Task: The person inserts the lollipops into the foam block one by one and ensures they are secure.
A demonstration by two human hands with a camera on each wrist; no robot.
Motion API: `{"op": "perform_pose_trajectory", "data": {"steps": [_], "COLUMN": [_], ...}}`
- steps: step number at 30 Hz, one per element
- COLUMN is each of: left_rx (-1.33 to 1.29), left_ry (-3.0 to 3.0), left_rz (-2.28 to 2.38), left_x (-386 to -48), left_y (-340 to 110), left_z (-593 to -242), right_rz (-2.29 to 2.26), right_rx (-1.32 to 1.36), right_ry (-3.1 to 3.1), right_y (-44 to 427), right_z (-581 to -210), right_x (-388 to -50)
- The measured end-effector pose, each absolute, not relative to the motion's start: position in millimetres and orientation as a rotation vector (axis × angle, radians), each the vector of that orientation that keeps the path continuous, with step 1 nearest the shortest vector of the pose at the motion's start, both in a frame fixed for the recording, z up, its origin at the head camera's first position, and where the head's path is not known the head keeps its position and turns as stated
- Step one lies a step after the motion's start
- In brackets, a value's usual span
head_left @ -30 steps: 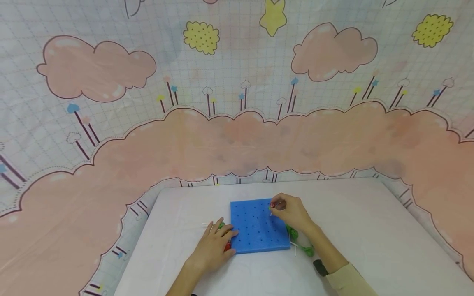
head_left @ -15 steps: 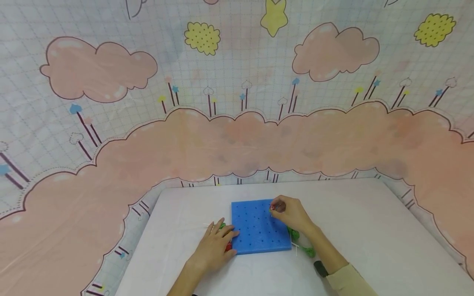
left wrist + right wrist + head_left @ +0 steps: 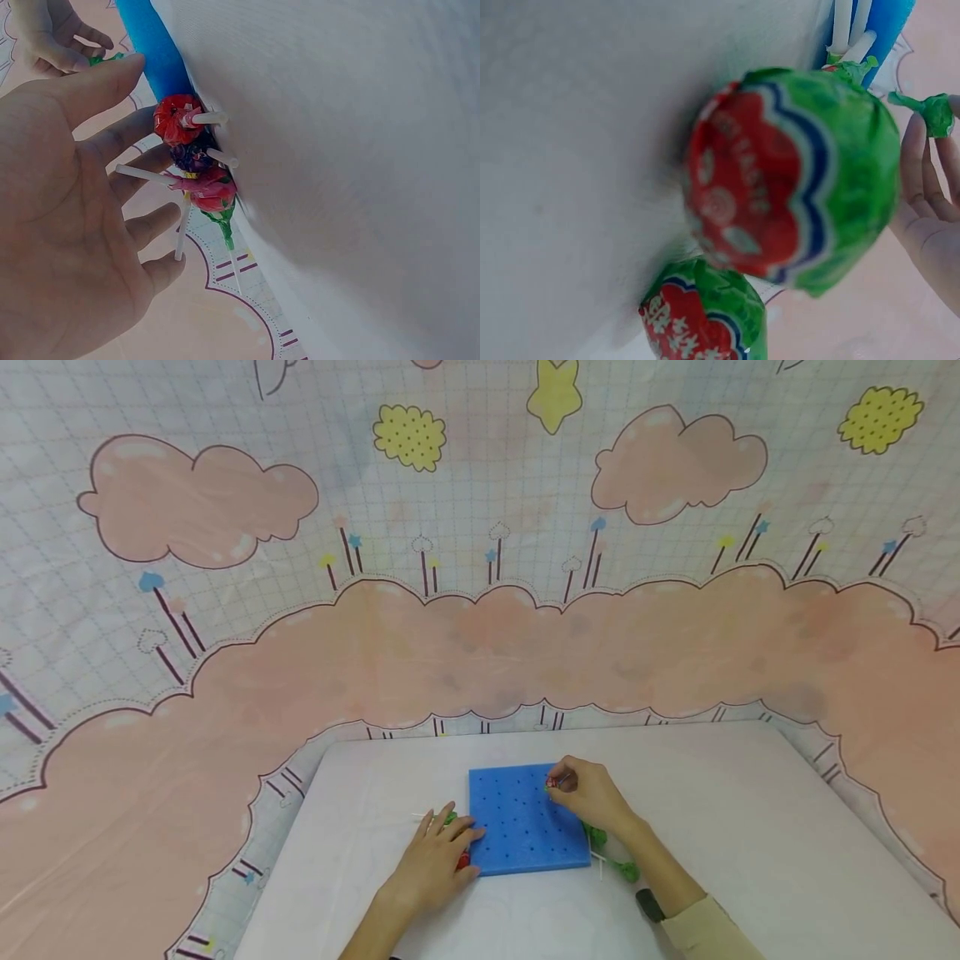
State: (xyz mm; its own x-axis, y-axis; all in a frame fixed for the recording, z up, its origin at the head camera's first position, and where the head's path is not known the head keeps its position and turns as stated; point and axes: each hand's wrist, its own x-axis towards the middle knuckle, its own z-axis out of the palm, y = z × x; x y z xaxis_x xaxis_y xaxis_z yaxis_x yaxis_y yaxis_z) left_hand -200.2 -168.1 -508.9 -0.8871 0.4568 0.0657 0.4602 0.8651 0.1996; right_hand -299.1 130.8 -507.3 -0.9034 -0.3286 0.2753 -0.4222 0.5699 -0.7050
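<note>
A blue board (image 3: pixel 517 827) dotted with small holes lies on the white table. My right hand (image 3: pixel 588 789) pinches a lollipop (image 3: pixel 552 782) in a green-and-red wrapper over the board's far right part; its stick is hidden in the head view. The green wrapper (image 3: pixel 937 116) shows between fingers and thumb in the right wrist view. My left hand (image 3: pixel 431 864) rests at the board's left edge, fingers spread and fingertips on it. Beside that hand lie a red lollipop (image 3: pixel 176 120), a dark purple lollipop (image 3: pixel 193 154) and a pinkish-red lollipop (image 3: pixel 215 192).
Green lollipops (image 3: pixel 624 869) lie by the board's right side, near my right forearm. Large in the right wrist view is a green-and-red lollipop (image 3: pixel 810 180). Another green lollipop (image 3: pixel 450 817) lies beyond my left hand. A patterned cloth (image 3: pixel 480 652) hangs behind the table (image 3: pixel 720 802).
My right hand has lowered slightly with the lollipop, and the stick seen below it earlier is out of sight. My left hand stays at the board's edge.
</note>
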Motion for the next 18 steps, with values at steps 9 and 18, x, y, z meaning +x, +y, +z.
{"op": "perform_pose_trajectory", "data": {"steps": [9,18], "left_rx": [-0.735,-0.738], "left_ry": [-3.032,-3.027], "left_rz": [-0.322,-0.332], "left_x": [-199.4,-197.4], "left_y": [-167.5,-167.1], "left_z": [-508.1,-507.0], "right_rz": [1.228,1.252], "right_rx": [0.656,0.686], "right_ry": [-2.689,-2.670], "right_y": [130.3,131.9], "right_z": [-506.1,-503.2], "right_x": [-297.6,-294.1]}}
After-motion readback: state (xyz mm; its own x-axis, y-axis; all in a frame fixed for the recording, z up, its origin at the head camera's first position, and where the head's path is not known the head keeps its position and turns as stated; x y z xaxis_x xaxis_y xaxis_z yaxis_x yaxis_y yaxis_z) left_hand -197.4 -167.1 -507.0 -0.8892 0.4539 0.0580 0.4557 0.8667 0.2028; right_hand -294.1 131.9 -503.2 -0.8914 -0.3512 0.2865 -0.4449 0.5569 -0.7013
